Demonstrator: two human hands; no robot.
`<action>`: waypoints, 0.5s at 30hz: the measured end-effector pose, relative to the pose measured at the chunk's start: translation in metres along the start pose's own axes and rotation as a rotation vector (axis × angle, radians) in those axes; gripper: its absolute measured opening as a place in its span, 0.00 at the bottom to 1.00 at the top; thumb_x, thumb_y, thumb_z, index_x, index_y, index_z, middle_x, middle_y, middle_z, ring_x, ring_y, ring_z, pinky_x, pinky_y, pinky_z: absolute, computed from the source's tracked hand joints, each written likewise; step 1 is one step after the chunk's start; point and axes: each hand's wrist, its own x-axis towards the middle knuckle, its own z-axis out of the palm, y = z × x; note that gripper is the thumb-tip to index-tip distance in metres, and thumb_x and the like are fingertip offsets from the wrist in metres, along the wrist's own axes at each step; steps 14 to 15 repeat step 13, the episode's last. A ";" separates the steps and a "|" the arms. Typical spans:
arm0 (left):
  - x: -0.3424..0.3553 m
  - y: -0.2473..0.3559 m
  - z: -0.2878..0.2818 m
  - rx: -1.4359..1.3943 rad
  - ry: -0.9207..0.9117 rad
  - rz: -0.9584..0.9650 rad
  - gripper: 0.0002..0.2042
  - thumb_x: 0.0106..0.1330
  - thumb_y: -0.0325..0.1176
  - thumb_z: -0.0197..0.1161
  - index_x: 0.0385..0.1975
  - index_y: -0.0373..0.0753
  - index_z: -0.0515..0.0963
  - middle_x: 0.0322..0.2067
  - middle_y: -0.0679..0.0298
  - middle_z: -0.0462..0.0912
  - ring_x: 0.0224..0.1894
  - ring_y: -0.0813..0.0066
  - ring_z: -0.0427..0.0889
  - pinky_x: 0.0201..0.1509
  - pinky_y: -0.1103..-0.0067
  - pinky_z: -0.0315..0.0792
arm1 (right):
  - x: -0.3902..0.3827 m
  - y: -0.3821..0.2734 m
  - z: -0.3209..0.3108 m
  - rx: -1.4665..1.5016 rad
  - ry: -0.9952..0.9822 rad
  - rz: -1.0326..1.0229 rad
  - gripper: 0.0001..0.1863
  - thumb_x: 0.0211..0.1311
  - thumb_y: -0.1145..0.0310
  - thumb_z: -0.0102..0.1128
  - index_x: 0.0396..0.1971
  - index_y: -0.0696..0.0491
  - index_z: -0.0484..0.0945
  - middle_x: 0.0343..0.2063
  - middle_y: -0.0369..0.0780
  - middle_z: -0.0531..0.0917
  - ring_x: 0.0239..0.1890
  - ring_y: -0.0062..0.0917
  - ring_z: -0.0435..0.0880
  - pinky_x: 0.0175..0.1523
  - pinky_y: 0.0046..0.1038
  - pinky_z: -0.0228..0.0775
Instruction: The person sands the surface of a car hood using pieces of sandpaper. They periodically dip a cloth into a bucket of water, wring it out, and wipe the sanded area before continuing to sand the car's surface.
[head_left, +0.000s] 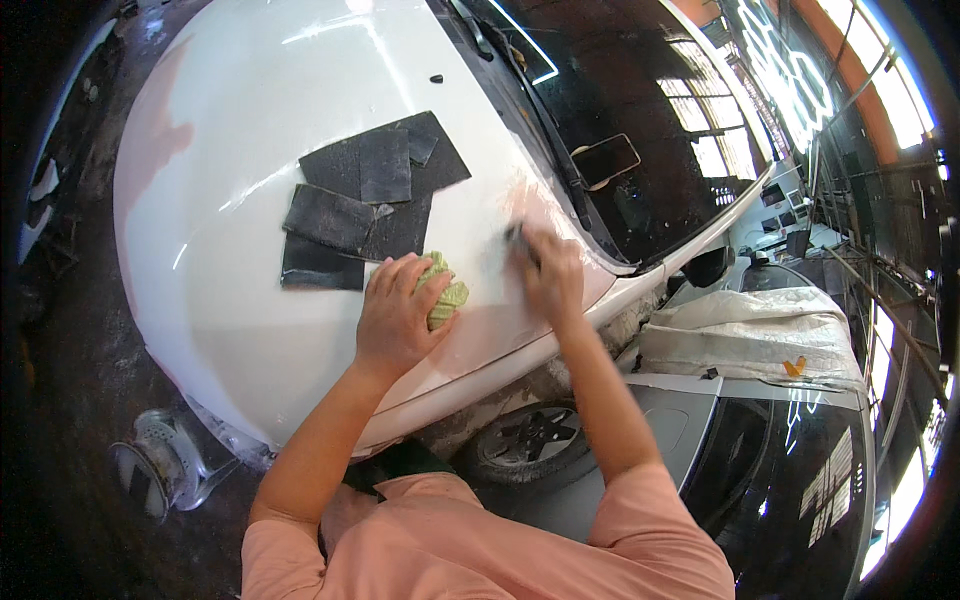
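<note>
My left hand (397,308) rests on the white car hood (290,370), its fingers curled over a crumpled yellow-green cloth (450,294). Farther right, my right hand (556,278) is slightly blurred. Its fingers press a small dark piece (514,236), apparently sandpaper, against a dull pinkish patch (535,205) by the hood's rear corner. Most of that piece is hidden under the fingers. Left of both hands, several black sandpaper sheets (328,218) lie overlapping on the hood.
The windshield (640,150) and wiper (550,130) border the hood on the right, with a phone (607,162) against the glass. A small black bit (436,78) sits farther up the hood. Below right stand a wheel (530,438) and a grey car (675,425) under a whitish cover (745,335).
</note>
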 end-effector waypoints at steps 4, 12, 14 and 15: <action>0.001 0.001 -0.004 0.000 -0.002 -0.008 0.26 0.60 0.45 0.75 0.58 0.48 0.76 0.59 0.58 0.75 0.67 0.53 0.72 0.75 0.54 0.62 | -0.027 0.000 -0.008 0.021 -0.027 -0.078 0.24 0.59 0.66 0.72 0.57 0.51 0.84 0.51 0.44 0.86 0.47 0.44 0.84 0.55 0.43 0.73; 0.001 0.002 -0.001 -0.010 -0.025 0.005 0.29 0.59 0.45 0.76 0.61 0.49 0.75 0.61 0.57 0.75 0.68 0.53 0.71 0.76 0.54 0.61 | 0.012 0.024 0.017 -0.120 0.118 0.031 0.21 0.60 0.66 0.70 0.55 0.50 0.86 0.54 0.46 0.86 0.48 0.45 0.85 0.56 0.44 0.74; 0.000 0.000 0.001 -0.010 -0.032 0.003 0.30 0.59 0.46 0.76 0.62 0.50 0.74 0.62 0.57 0.74 0.69 0.53 0.70 0.76 0.54 0.61 | 0.016 0.024 0.017 -0.124 0.122 0.030 0.21 0.60 0.66 0.70 0.55 0.50 0.86 0.54 0.46 0.86 0.48 0.45 0.85 0.56 0.44 0.74; 0.000 0.000 0.001 -0.010 -0.032 0.003 0.30 0.59 0.46 0.76 0.62 0.50 0.74 0.62 0.57 0.74 0.69 0.53 0.70 0.76 0.54 0.61 | 0.016 0.024 0.017 -0.124 0.122 0.030 0.21 0.60 0.66 0.70 0.55 0.50 0.86 0.54 0.46 0.86 0.48 0.45 0.85 0.56 0.44 0.74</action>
